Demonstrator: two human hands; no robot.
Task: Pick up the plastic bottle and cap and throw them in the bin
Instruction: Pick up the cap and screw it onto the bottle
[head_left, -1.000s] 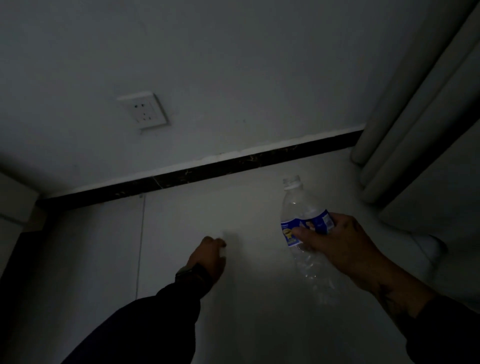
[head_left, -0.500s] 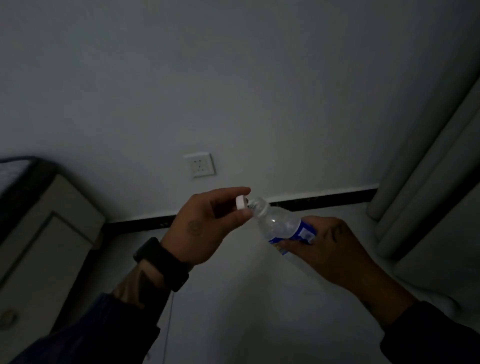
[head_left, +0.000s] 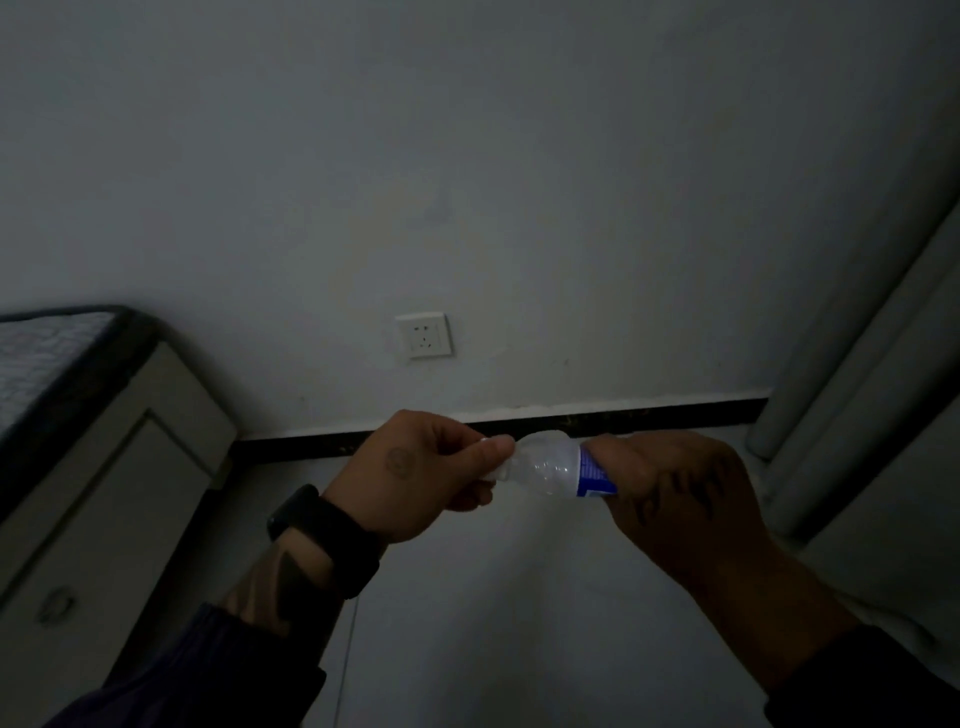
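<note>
A clear plastic bottle with a blue label lies nearly level between my two hands, its neck pointing left. My right hand wraps the labelled body and hides most of it. My left hand closes its thumb and fingers over the bottle's mouth, where the white cap sits mostly hidden under the fingertips. A dark watch is on my left wrist. No bin is in view.
A white cabinet with a dark-edged top stands at the left. The wall ahead carries a white socket above a black skirting strip. Pale curtains hang at the right. The floor is light.
My left hand picked the cap off the floor and brought it to the bottle's mouth. Both hands rose, the bottle tipped level, and the view lifted toward the wall.
</note>
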